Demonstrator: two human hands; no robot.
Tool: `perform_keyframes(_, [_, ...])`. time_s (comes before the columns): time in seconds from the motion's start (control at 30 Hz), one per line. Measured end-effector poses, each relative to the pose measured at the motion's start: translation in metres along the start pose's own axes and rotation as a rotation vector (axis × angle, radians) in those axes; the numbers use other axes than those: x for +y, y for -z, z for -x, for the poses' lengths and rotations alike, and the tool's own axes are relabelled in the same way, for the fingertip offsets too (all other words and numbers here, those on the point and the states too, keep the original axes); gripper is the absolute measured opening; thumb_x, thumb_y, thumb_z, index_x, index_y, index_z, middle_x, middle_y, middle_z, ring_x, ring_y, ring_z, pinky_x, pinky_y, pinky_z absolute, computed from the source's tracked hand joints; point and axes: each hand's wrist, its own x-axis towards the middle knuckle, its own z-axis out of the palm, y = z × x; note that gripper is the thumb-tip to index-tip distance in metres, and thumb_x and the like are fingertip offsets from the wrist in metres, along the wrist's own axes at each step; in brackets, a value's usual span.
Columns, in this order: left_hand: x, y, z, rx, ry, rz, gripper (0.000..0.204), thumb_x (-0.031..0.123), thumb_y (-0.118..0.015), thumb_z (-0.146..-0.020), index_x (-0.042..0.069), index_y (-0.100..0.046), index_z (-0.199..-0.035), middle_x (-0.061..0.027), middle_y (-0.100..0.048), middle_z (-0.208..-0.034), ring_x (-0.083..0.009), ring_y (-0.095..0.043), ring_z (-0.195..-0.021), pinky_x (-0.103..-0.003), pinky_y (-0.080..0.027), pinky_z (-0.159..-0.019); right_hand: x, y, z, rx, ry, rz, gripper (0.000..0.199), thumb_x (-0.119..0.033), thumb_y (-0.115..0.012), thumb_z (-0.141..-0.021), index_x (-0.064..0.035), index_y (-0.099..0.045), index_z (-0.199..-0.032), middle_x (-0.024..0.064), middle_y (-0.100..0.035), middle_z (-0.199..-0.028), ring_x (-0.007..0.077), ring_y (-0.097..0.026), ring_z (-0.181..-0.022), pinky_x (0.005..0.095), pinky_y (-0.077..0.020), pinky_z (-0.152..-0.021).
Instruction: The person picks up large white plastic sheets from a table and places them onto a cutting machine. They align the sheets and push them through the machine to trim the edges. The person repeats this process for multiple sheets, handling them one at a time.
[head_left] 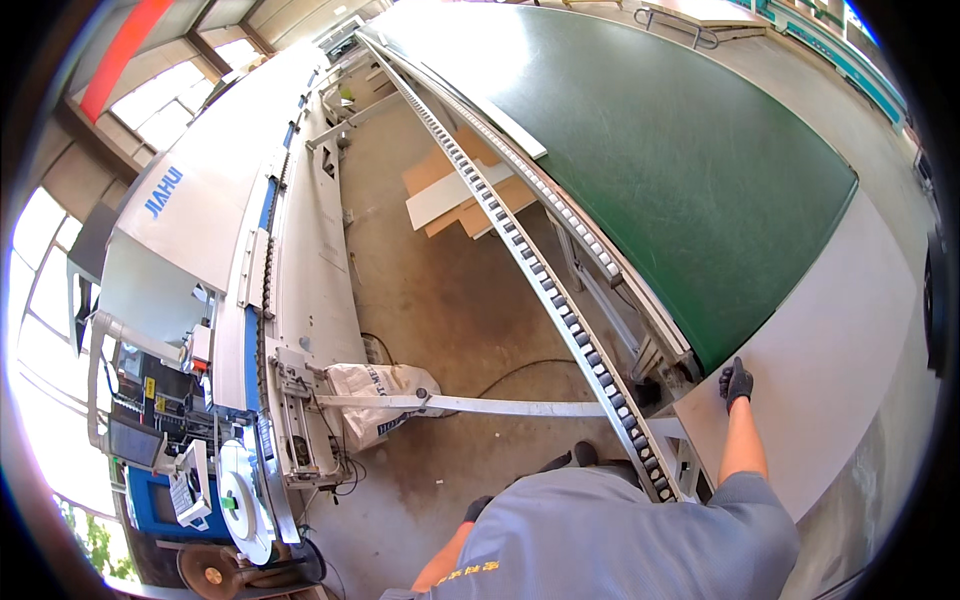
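My right hand (737, 383), in a black glove, rests on a large pale grey-white board (835, 320) close to the edge that meets the green conveyor belt (700, 150). Its thumb and a finger show slightly apart, and I see nothing held in it. Mostly hidden beside my torso, my left hand (479, 508) wears a dark glove too; its fingers do not show clearly. That hand hangs low over the floor, away from the machine.
A narrow roller rail (540, 272) runs along the belt's left side. At left stands a long white machine (205, 175) with a monitor (137, 441) and keyboard (187, 497). A metal arm (500, 406) crosses the aisle near a white sack (385, 395). Loose panels (450, 195) lie beyond the rail.
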Motion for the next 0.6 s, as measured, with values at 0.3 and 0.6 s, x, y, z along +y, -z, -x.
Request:
perform_keyframes(0.3, [0.002, 0.001, -0.013, -0.032, -0.020, -0.008, 0.036, 0.028, -0.062, -0.086, 0.003, -0.068, -0.111, -0.0142, -0.070, -0.106, -0.0233, -0.064, -0.101, -0.035, -0.049, -0.089, -0.002, -0.008, 0.011, 0.034, 0.028, 0.030, 0.046, -0.047, -0.055, -0.091, -0.0106, -0.049, -0.063, 0.0044, -0.046, -0.048, 0.0148, -0.035, -0.031, 0.0304, -0.0272, -0.032])
perform_keyframes(0.6, [-0.005, 0.003, -0.015, -0.047, -0.024, -0.009, 0.036, 0.027, -0.062, -0.086, 0.002, -0.068, -0.111, -0.0142, -0.070, -0.107, -0.0234, -0.064, -0.101, -0.036, -0.049, -0.090, -0.003, -0.012, 0.015, 0.044, 0.037, 0.029, 0.046, -0.047, -0.054, -0.091, -0.0109, -0.050, -0.063, 0.0042, -0.045, -0.047, 0.0149, -0.036, -0.031, 0.0303, -0.0270, -0.031])
